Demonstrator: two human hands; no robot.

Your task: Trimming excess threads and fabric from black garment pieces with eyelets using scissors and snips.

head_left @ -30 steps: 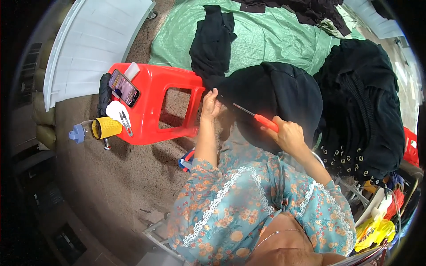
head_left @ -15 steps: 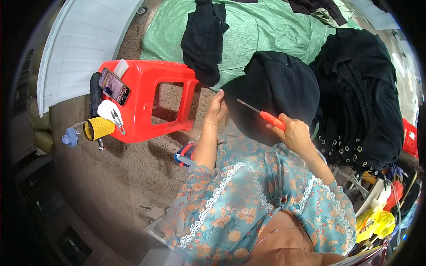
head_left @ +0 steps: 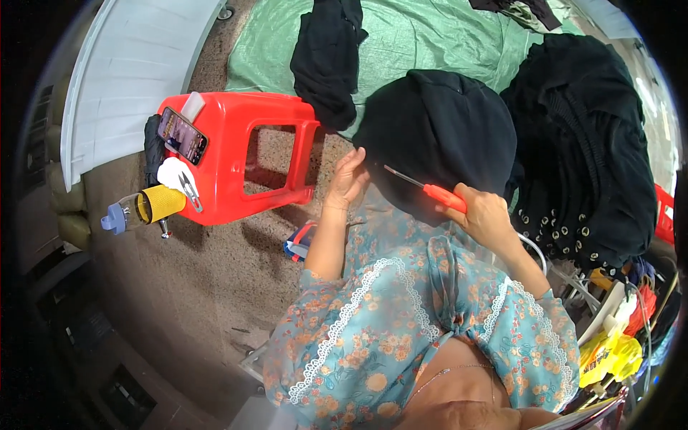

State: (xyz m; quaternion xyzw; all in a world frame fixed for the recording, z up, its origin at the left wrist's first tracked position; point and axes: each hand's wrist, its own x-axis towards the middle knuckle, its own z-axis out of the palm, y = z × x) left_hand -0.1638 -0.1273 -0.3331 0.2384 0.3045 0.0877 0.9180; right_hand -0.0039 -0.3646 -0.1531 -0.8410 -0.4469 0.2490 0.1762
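Note:
A black garment (head_left: 444, 136) lies bunched over my lap, rounded at its far side. My left hand (head_left: 348, 179) is at its left edge, with the fingers bent and the cloth edge seemingly pinched between fingers and thumb. My right hand (head_left: 484, 215) is wrapped round an orange-handled tool with a thin metal shaft (head_left: 446, 198). The shaft points left across the cloth toward my left hand; the exact kind of tool does not show. Its tip is a short way from my left fingers.
On the left, a red plastic stool (head_left: 236, 107) carries a phone (head_left: 183, 135), thread snips (head_left: 190, 192) and a bottle in a yellow sleeve (head_left: 163, 203). A pile of black garments (head_left: 591, 143) stands at right. Beyond, another black garment (head_left: 326, 64) lies on a green sheet (head_left: 423, 43).
The garment on my lap has shifted slightly up and spread wider. Both hands keep their hold, with only small movements; the tool has moved slightly right and down.

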